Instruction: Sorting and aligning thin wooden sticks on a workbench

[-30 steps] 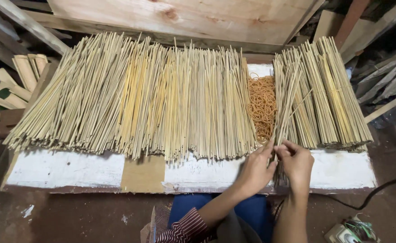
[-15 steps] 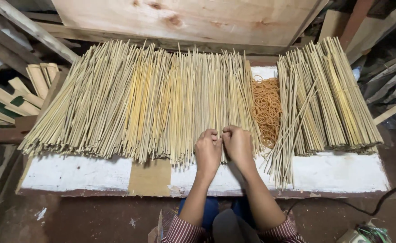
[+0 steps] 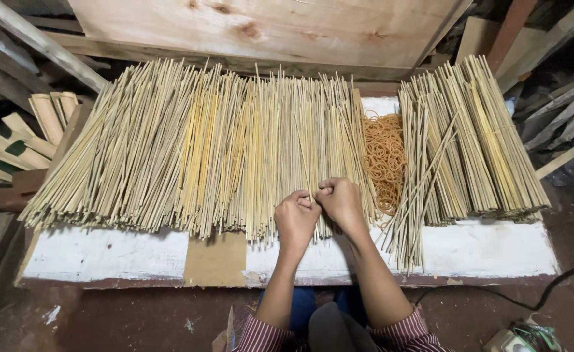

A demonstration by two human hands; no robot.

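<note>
Two hands at work, side by side and touching. The left hand (image 3: 295, 218) and right hand (image 3: 340, 201) are both curled into near-fists, fingertips pinching thin sticks at the near edge of the big loose stick pile (image 3: 189, 146) on the white board (image 3: 104, 254). One heap of orange rubber bands (image 3: 383, 156) sits just right, then tied stick bundles (image 3: 476, 140), too overlapped to count.
</note>
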